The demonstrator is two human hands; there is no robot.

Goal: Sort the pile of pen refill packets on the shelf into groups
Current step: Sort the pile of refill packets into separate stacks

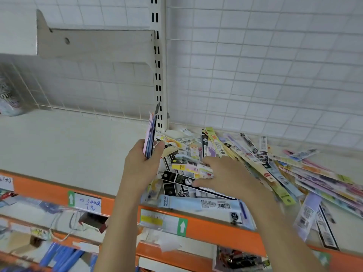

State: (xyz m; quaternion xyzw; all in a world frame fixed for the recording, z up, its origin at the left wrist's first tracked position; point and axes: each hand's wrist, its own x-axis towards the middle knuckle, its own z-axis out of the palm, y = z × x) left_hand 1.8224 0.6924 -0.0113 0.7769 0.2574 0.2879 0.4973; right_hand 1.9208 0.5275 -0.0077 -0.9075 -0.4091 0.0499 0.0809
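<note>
A person's two hands work at a pale shelf with an orange front edge, backed by a white wire grid panel. The left hand grips an upright bundle of packets, fingers and thumb curled round its lower end, the bundle standing on edge just in front of the slotted white upright. The right hand lies just to the right of it, fingers spread and fairly straight, resting on top of the pile of pen refill packets; the thumb touches a black packet at the near left of the heap, though whether anything is pinched cannot be told through the motion blur. The two hands are close but apart. The pile sprawls over the right half of the shelf, from the upright's foot out to the right edge of view, long narrow packets in yellow, pink, purple, white and black lying crossed over one another. A pale blue packet lies along the near edge, overhanging the orange front. Price labels with green arrow tags sit on that front edge. A metal bracket juts out at far left above the shelf, and a patterned container stands at the far left edge. Blue items show on a lower shelf.
</note>
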